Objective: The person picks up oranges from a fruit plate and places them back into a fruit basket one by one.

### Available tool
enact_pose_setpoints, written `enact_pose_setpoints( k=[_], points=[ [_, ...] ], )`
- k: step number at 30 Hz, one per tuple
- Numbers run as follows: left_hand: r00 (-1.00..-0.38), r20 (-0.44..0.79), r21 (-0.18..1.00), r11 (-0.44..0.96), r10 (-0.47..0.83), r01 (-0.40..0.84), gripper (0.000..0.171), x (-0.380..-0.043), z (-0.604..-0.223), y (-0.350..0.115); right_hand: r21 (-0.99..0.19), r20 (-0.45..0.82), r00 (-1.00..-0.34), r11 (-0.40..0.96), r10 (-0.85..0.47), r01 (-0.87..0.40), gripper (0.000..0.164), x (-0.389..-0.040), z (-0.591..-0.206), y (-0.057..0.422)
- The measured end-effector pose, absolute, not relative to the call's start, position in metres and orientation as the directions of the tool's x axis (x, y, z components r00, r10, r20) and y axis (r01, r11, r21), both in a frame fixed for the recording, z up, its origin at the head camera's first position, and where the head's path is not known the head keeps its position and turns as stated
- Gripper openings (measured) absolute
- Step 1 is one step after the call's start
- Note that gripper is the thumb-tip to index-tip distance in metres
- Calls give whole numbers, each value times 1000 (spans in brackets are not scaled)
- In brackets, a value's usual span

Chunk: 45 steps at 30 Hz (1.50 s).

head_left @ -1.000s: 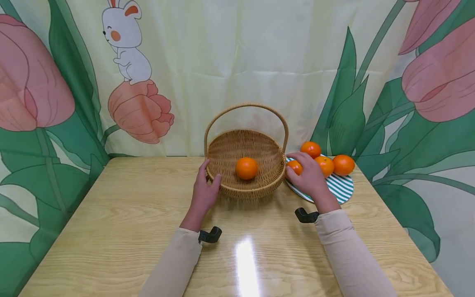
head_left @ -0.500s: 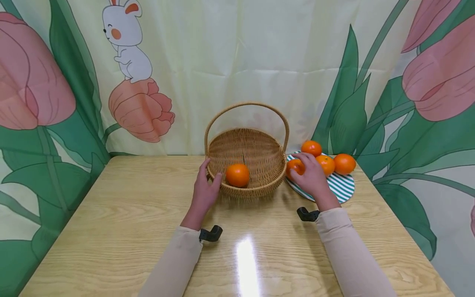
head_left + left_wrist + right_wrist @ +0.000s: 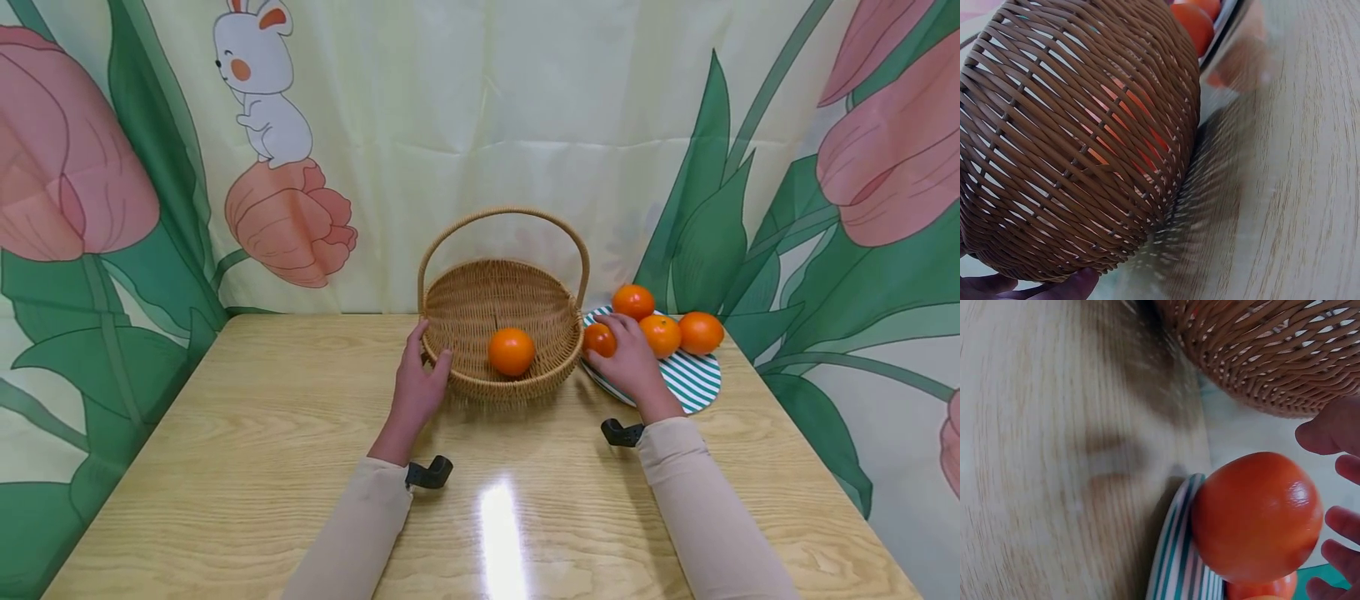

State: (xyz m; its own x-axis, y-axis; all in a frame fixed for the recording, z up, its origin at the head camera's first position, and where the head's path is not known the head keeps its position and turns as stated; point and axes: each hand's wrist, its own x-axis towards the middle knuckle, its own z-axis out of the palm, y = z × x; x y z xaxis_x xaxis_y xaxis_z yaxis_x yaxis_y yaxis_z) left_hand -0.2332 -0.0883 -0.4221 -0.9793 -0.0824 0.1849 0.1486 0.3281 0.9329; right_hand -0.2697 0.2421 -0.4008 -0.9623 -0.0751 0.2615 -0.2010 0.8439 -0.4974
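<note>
Pale curtain [image 3: 562, 100] printed with pink tulips [image 3: 63, 150] and a white rabbit [image 3: 277, 129] hangs behind a light wood counter [image 3: 262, 467]. On the counter, in the middle, stands a wicker basket [image 3: 480, 287] with a tall handle [image 3: 504, 210], its mouth facing me. One orange [image 3: 512, 352] lies inside, near the front rim and slightly right of centre. Just right of the basket, a plate [image 3: 692, 383] striped green and white carries the nearest orange [image 3: 599, 340], with three more oranges [image 3: 660, 336] behind and beside it. My left grip [image 3: 418, 387] rests against the basket's left side, thumb parted from straight fingers, seemingly to steady it. My right grip [image 3: 633, 358] is spread beside the nearest orange; the right wrist view shows a gap between fingertips and fruit, so I take it that nothing is pinched. I judge this to be the reaching step, just ahead of taking hold. From here, the next move calls for closing thumb and fingers evenly round that smooth orange without nudging its neighbours, while the left side stays braced.
</note>
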Motion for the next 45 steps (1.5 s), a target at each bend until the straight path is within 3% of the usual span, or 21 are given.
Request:
enact_pose_setpoints(
  k=[18,45],
  points=[
    [-980,180,925,353,-86,139,62,-231,-426,-89,-466,171,-983,873,-70,-143,67,-279,-425,245],
    [-979,182,929,343,-91,141,61,-237,-424,-87,-443,282,-953,866,-112,-233,64,-269,-393,244]
  ],
)
